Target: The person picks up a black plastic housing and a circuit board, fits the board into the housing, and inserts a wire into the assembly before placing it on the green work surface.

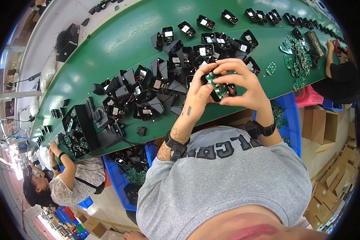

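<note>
Above the table's near edge, my two hands hold a small black plastic housing (215, 97) with a green circuit board (217, 85) at its open face. My left hand (199, 91) is closed round the housing's left side, its thumb against the board. From the right, my right hand (246, 85) curves over the same piece, fingers at the top and thumb at the lower edge. My fingers hide part of the housing. Just beyond them, many similar black housings (204, 50) with red wires and white labels lie heaped on the green table (120, 40).
Loose green circuit boards (296, 60) are piled to the right, with one single board (271, 68) closer. A black bin (93, 127) of boards stands at the left. Blue crates (118, 182) sit below the table edge. A co-worker (64, 180) works at the left, another person (342, 78) at the right.
</note>
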A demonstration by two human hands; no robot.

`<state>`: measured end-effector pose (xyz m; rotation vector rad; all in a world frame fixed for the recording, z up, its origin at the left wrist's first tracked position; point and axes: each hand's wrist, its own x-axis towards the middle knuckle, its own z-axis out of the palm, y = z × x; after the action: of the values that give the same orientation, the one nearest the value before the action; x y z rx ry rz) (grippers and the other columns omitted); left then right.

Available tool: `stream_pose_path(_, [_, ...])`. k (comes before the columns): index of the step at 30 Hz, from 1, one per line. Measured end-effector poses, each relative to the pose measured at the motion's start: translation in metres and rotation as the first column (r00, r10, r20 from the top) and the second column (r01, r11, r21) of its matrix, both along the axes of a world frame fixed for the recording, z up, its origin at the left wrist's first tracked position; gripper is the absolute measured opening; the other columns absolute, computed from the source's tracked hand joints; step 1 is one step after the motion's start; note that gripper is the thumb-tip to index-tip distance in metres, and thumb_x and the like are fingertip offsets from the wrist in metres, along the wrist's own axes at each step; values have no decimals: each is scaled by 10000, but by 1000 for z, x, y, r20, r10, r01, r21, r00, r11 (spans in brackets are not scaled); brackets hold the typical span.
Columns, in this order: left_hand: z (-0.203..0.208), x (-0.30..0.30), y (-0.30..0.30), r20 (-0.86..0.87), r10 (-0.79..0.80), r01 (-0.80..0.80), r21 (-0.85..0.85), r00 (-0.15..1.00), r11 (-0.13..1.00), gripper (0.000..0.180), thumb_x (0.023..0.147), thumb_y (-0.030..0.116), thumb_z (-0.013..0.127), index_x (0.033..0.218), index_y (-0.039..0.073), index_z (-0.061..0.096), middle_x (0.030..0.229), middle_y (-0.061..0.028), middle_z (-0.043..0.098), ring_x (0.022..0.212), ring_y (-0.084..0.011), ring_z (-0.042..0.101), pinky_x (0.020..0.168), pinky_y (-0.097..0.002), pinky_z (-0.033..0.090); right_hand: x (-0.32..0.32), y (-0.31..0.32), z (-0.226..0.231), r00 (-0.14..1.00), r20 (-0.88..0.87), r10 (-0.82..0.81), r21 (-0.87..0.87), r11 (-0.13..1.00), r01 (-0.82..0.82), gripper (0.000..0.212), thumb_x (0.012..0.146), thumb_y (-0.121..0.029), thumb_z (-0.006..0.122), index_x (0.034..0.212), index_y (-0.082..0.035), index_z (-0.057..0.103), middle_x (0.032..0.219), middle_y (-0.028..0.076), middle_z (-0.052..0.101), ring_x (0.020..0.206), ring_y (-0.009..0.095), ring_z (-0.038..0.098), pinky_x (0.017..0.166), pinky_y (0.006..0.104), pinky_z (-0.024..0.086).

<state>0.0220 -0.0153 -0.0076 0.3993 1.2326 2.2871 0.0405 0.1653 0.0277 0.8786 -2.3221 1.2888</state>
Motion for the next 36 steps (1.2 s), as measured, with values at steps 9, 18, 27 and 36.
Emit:
stream_pose_path(9, [12, 1, -1, 42, -130, 129, 40, 991, 991, 568, 872, 128, 440, 1411, 9, 305, 1222, -171, 526, 1016, -295, 641, 812, -388, 581, 11, 4, 2, 999, -54, 8, 48, 999, -5, 473, 577, -205, 832, 1009, -71, 695, 1097, 79, 650, 1184, 337, 539, 1022, 505, 393])
stream_pose_path(18, [13, 1, -8, 108, -198, 176, 185, 974, 967, 642, 927, 179, 603, 1468, 38, 287, 1275, -131, 511, 1111, -251, 594, 853, -386, 570, 10, 5, 14, 995, 63, 72, -134, 989, -63, 456, 572, -194, 824, 976, -41, 678, 1046, 87, 646, 1182, 344, 536, 972, 472, 405])
stream_pose_path(27, [13, 6, -9, 151, -65, 76, -70, 986, 995, 664, 892, 123, 655, 1467, 87, 327, 1248, -82, 538, 1093, -153, 572, 801, -310, 571, 6, 0, 21, 999, 29, 39, 115, 993, -42, 454, 569, -133, 822, 992, -70, 670, 1105, 63, 619, 1236, 335, 495, 983, 463, 409])
stream_pose_path(36, [21, 11, -6, 28, -62, 62, 9, 998, 998, 763, 803, 53, 583, 1493, 84, 260, 1283, -140, 525, 1081, -261, 613, 816, -411, 598, 12, -6, -3, 910, 405, 93, -451, 886, 110, 498, 728, -121, 753, 1199, -28, 620, 1221, 141, 585, 1224, 283, 518, 1020, 392, 419])
